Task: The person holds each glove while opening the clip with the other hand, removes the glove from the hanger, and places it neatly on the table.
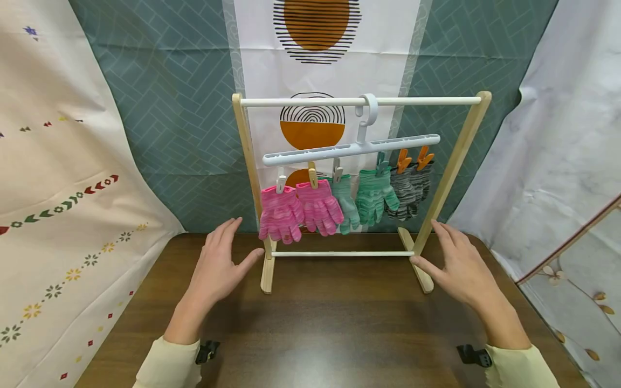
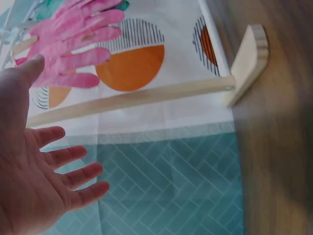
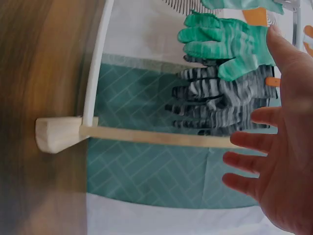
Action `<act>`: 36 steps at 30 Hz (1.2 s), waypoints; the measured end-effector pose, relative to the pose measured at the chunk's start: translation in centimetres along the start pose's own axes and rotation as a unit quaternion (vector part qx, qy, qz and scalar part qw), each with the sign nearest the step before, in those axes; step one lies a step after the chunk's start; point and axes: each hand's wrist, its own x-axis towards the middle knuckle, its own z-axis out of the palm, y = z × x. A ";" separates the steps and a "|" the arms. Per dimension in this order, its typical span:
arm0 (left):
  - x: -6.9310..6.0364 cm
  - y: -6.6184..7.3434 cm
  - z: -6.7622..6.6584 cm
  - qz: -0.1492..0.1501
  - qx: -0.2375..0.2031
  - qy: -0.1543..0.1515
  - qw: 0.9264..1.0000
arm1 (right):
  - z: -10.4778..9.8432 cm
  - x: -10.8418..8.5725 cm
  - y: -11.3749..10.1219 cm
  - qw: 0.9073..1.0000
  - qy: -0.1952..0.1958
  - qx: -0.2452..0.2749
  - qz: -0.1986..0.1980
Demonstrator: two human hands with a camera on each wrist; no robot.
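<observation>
A wooden rack [image 1: 458,172] with white rods stands on the table. From its top rod hangs a white hanger [image 1: 310,155], tilted with its right end higher. Clothes pegs, among them an orange one [image 1: 404,161], hold knitted gloves along the hanger: pink gloves [image 1: 281,215], green gloves [image 1: 375,196] and grey-black striped gloves [image 3: 220,93]. My left hand [image 1: 215,267] is raised beside the rack's left post, thumb spread, holding nothing. Near the right post my right hand [image 1: 458,264] is likewise spread and holds nothing; whether its fingertips touch the post I cannot tell.
The brown wooden table [image 1: 310,323] extends in front of the rack. Behind hangs a teal and white cloth [image 1: 170,108] with orange circles. A patterned cream cloth [image 1: 63,215] borders the left side, and a white floral cloth [image 1: 558,188] the right.
</observation>
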 end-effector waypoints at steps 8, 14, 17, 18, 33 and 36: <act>1.5 2.0 -0.1 0.008 -0.054 0.030 0.998 | -0.4 1.2 -1.9 1.000 -0.019 0.022 -0.005; 2.9 3.6 -0.2 0.019 -0.095 0.051 0.994 | -0.7 2.4 -3.5 0.999 -0.018 0.036 -0.020; 3.6 4.4 -0.2 0.029 -0.127 0.066 0.989 | -0.8 2.8 -4.3 0.998 -0.020 0.048 -0.028; 3.9 4.6 -0.1 0.032 -0.140 0.071 0.987 | -0.9 3.0 -4.6 0.998 -0.022 0.052 -0.030; 6.1 6.4 0.4 0.014 -0.254 0.095 0.962 | -0.9 5.6 -9.9 0.988 -0.017 0.130 -0.078; 6.4 6.7 0.4 0.003 -0.264 0.093 0.960 | -0.7 6.2 -10.9 0.985 -0.017 0.149 -0.089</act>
